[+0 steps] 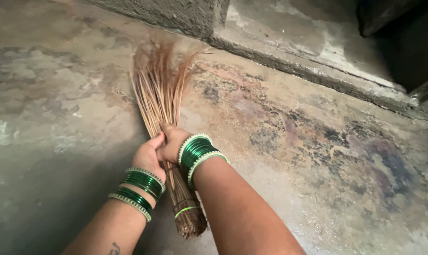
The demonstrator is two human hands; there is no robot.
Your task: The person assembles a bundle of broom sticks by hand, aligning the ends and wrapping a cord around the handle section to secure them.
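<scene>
A stick broom [158, 87] of thin brown bristles lies across the worn concrete floor, its fanned tips reaching toward a raised step. My left hand [149, 155] and my right hand [172, 141] both grip the bundle at its middle, side by side. The bound butt end [189, 219], tied with a green band, points back toward me between my forearms. Green bangles [197, 152] sit on both wrists.
A raised concrete step [318, 71] runs diagonally across the top right, with a rough wall base [176, 14] behind the broom tips. A dark opening [407, 42] lies at the far right. Stained, patchy floor [341, 160] spreads all around.
</scene>
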